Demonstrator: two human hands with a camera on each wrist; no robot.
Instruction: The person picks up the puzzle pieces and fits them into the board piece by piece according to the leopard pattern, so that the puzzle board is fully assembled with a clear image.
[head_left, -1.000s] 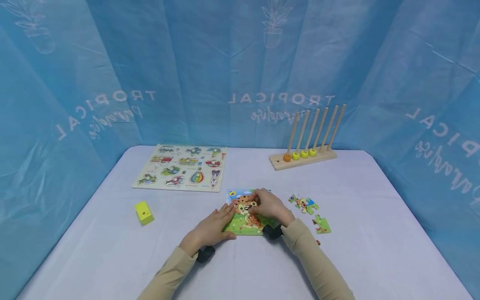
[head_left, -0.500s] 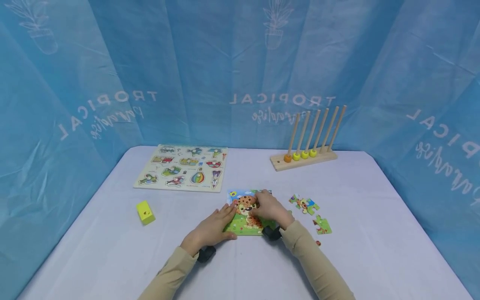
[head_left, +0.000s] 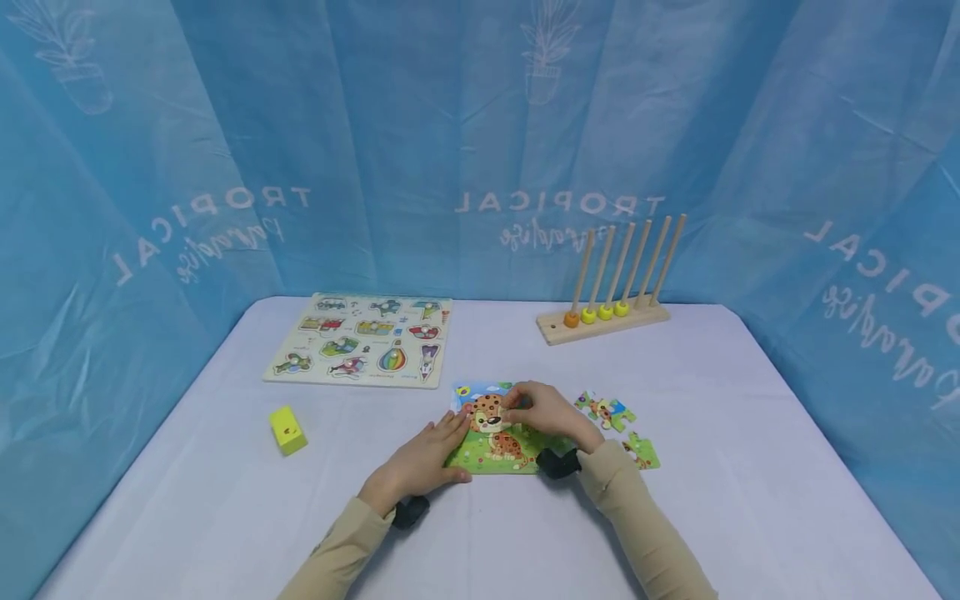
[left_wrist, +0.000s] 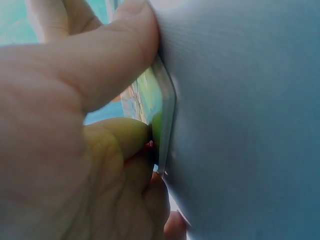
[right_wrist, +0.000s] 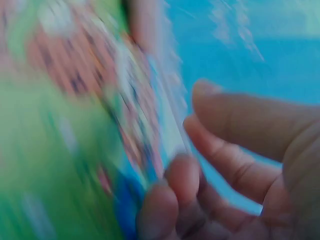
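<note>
A jigsaw puzzle (head_left: 480, 455) with a spotted cartoon leopard on green grass lies in the middle of the table. My left hand (head_left: 424, 458) rests along its left side, fingertips on the picture and thumb at the near left corner. In the left wrist view the thumb (left_wrist: 125, 42) lies against the board's edge. Over the upper right of the puzzle is my right hand (head_left: 553, 412), thumb and forefinger bent toward each other beside the leopard's head. The right wrist view, blurred on the picture, shows these fingertips (right_wrist: 202, 92) with nothing between them. The hand hides the puzzle's right part.
Right of the puzzle lie joined jigsaw pieces (head_left: 621, 414) and a green piece (head_left: 647, 450), partly behind the right sleeve. A peg puzzle board (head_left: 360, 342) lies back left, with a yellow block (head_left: 288, 431) nearer. A wooden bead stand (head_left: 555, 330) is back right.
My right hand has drawn slightly right, its fingers coming off the leopard's head. The right sleeve now covers a small piece seen earlier. My left hand stays in place.
</note>
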